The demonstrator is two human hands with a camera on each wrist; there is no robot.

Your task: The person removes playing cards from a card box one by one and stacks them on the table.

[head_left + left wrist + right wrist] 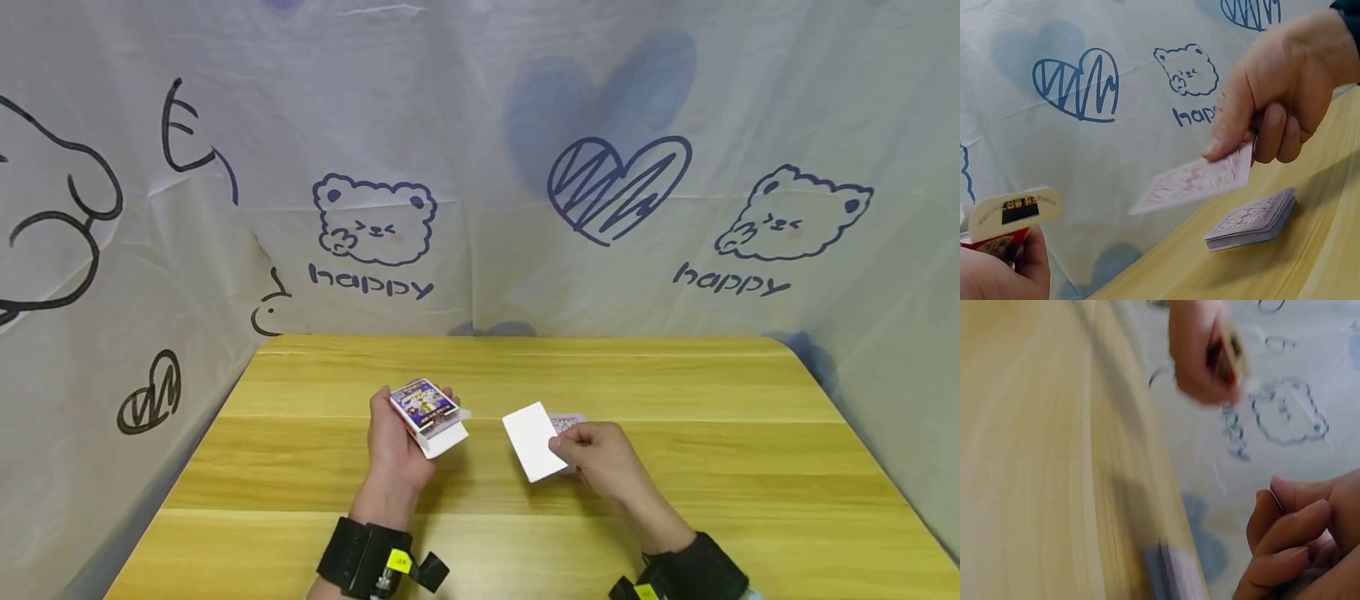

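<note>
My left hand (393,450) grips a playing-card box (426,406) with a purple and yellow picture on it; its white end flap (446,439) hangs open toward the right. Between thumb and fingers, my right hand (603,458) pinches a playing card (532,442), which looks white from above. The left wrist view shows a reddish back pattern on it; whether several cards lie together there I cannot tell. Just beneath it, apart from the hand, a deck of cards (1250,220) lies on the table, partly hidden in the head view.
Both hands are over a yellow wood-grain table (720,475). Pale cloth (495,275) with drawn hearts and bear faces hangs behind it and at the sides. Each wrist wears a black strap, the left strap (365,557) bearing a small camera.
</note>
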